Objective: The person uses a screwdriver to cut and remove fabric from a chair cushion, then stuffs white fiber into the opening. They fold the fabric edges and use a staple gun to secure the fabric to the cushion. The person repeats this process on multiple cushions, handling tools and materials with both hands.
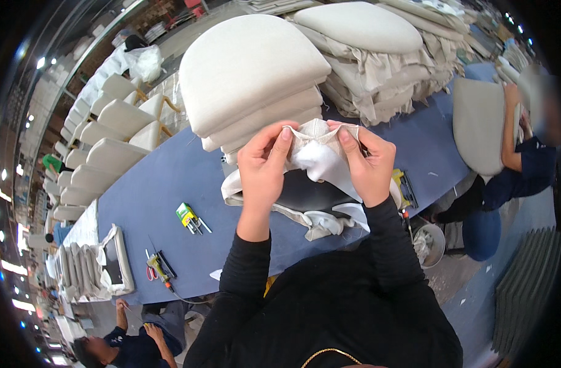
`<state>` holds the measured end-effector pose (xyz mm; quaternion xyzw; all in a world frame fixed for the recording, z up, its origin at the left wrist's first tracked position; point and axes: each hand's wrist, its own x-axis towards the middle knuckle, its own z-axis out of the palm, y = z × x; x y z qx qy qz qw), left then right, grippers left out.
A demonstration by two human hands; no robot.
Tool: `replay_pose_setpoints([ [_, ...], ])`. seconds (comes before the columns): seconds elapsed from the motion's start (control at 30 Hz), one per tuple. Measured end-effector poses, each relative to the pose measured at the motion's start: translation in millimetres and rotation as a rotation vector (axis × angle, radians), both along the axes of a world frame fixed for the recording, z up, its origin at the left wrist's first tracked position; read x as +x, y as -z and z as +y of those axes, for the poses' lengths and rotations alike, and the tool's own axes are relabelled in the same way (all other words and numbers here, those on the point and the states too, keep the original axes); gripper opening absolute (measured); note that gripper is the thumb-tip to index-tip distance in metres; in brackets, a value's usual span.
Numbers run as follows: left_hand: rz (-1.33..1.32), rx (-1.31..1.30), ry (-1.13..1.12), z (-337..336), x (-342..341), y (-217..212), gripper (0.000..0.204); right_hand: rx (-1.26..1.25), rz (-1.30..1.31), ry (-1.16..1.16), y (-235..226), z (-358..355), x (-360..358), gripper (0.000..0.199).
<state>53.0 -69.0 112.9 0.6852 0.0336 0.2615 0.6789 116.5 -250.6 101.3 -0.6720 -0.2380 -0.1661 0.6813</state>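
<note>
The beige fabric cover [317,153] is bunched up in front of your chest, raised above the blue table [164,184], with its white lining showing in the middle and its lower folds trailing down onto a dark seat board [308,193] that lies on the table just below. Your left hand [263,165] pinches the cover's upper edge between thumb and fingers, the thumb tip pressed on the hem. Your right hand [366,162] grips the opposite side the same way, fingers curled closed around the fabric, so the cloth is stretched between both hands. Directly behind the cover stands a stack of cream seat cushions [250,80], and to the right of it a second pile of cushions with loose fabric skirts [379,61] hanging down. On the table to your left lie a small green and yellow box with metal pieces [188,218], and nearer the edge a hand tool with a cord [159,270] beside red-handled scissors [150,273]. A yellow and black tool [404,184] lies just right of your right wrist. Beyond the table's far left, rows of pale upholstered chairs [102,147] stand. A person in dark blue [526,165] holds a seat pad upright at the right, and another person [127,340] bends at the lower left.
</note>
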Motion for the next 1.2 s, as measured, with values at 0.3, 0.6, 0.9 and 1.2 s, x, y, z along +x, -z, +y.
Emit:
replay_pose_setpoints([
  [0.3, -0.333, 0.709, -0.560, -12.2, -13.5, 30.5, 0.046, -0.058, -0.145, 0.041, 2.2, 37.6, 5.8, 0.022],
  [0.6, -0.238, 0.565, -0.486, 1.2, -35.8, 13.8, 0.012, -0.134, -0.161, 0.047, -2.1, 54.4, -11.2, 0.019],
  [0.9, 0.102, 0.525, -0.442, -0.5, -57.8, 0.8, 0.030, -0.186, -0.208, -0.001, -3.9, 61.9, -7.9, 0.018],
  [1.2, -0.026, 0.413, -0.353, -10.5, -43.8, 9.6, 0.039, -0.207, -0.242, 0.066, -0.9, 57.7, -20.5, 0.017],
])
